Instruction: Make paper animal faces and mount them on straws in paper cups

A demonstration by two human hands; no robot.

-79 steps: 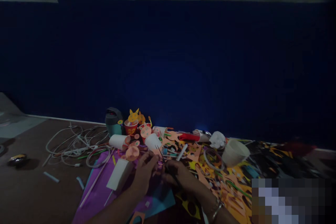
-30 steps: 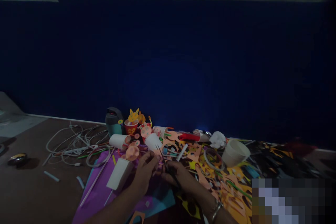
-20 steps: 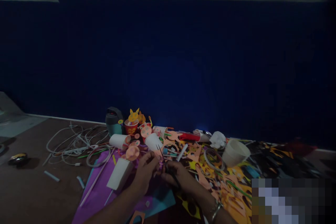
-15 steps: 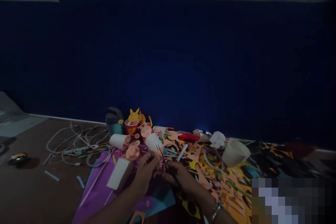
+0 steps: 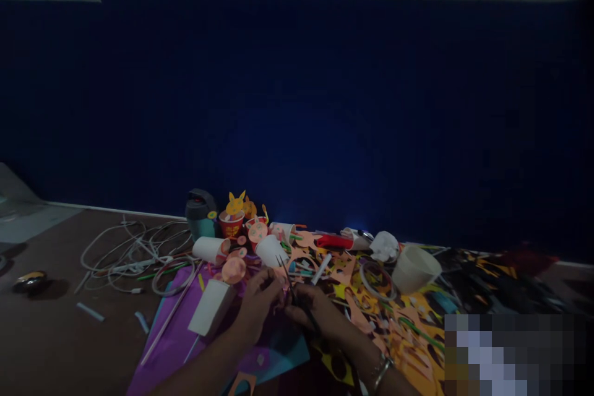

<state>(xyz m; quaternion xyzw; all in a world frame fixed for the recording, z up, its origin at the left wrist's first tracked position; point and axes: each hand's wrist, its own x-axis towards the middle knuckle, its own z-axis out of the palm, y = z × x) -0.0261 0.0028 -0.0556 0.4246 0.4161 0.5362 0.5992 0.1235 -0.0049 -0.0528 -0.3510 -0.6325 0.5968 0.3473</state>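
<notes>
My right hand (image 5: 312, 308) is closed round a pair of dark scissors (image 5: 297, 297), whose blades point up and away. Close beside the blades, my left hand (image 5: 260, 297) has its fingers pinched together. What those fingers hold is too small and dark to make out; a bit of pink shows near the tips. Just beyond the hands lies a white paper cup (image 5: 270, 252). Left of my left hand are a round peach paper cutout (image 5: 233, 270) and a white box-like piece (image 5: 211, 309), resting on purple paper (image 5: 160, 346).
Tangled white cables (image 5: 125, 260) lie at left. A dark and teal bottle (image 5: 201, 213) and a red cup (image 5: 231, 224) with a yellow animal cutout stand along the blue wall (image 5: 297, 105). Peach and yellow paper scraps (image 5: 408, 346), a tape roll (image 5: 375, 281) and a white container (image 5: 416, 270) spread right.
Both hands stay in nearly the same place, with the scissors still in my right hand. The fingers of my left hand have shifted very slightly. Nothing else visibly moved.
</notes>
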